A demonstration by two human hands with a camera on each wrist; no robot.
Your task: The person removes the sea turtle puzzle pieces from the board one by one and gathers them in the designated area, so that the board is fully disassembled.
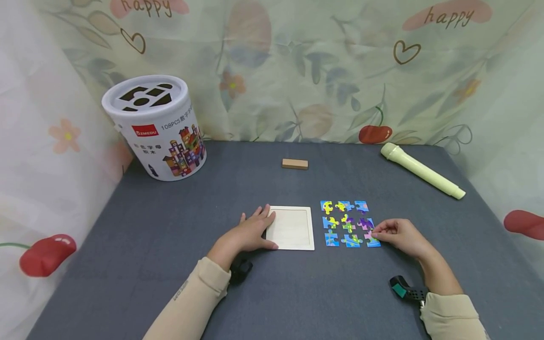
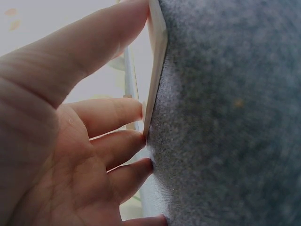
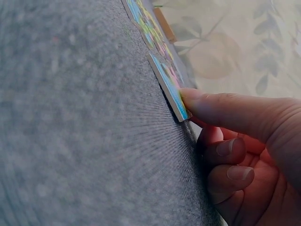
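Note:
My left hand (image 1: 248,232) rests along the left side of a square pale wooden puzzle tray (image 1: 290,229). Its thumb lies on the near corner and its fingers, fairly straight, touch the side, as the left wrist view also shows. To the right of the tray, several colourful jigsaw pieces (image 1: 351,241) lie face up in spaced rows. My right hand (image 1: 401,236) pinches the near-right puzzle piece (image 3: 168,87) by its outer edge between thumb and index finger. The other fingers are curled in. Whether that piece is raised off the cloth, I cannot tell.
A white block bucket (image 1: 155,130) with a shape-slotted lid stands at the back left. A small brown wooden block (image 1: 295,164) lies at the back middle. A pale yellow toy microphone (image 1: 422,170) lies at the back right. Grey cloth covers the table (image 1: 314,293).

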